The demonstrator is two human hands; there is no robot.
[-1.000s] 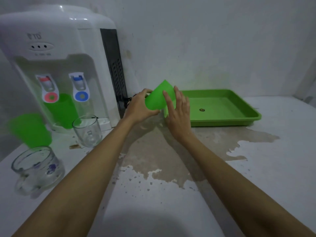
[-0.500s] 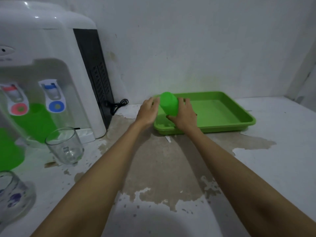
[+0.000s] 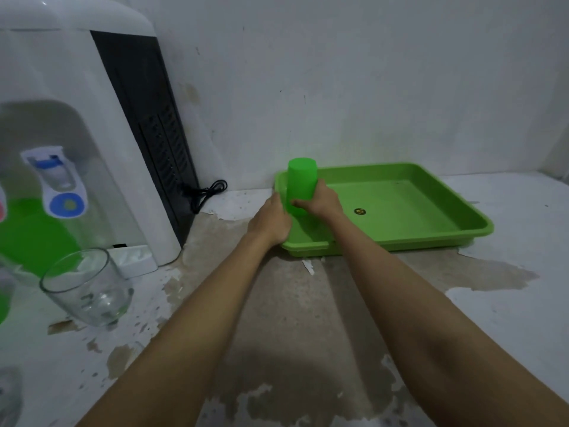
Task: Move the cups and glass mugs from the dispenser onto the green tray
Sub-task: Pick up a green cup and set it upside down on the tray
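Note:
A green plastic cup point(image 3: 301, 180) stands upside down in the near left corner of the green tray point(image 3: 431, 240). My right hand point(image 3: 324, 204) grips its lower right side. My left hand point(image 3: 271, 220) presses against its lower left side, over the tray's left rim. The cup's mouth is hidden behind my hands. A clear glass mug point(image 3: 87, 288) stands on the counter in front of the white water dispenser point(image 3: 77, 87). Another green cup point(image 3: 30, 232) sits under the taps. At the left edge I see part of a second glass mug point(image 3: 9, 396).
The counter is white with peeled, stained patches and a damp area in front of the tray. A black cable point(image 3: 206, 192) lies coiled between the dispenser and the tray. The wall runs close behind the tray. A further green cup point(image 3: 2, 300) shows at the left edge.
Both hands carried the green cup to the right from near the dispenser, turned it bottom up and lowered it into the tray's near left corner. My view swung right.

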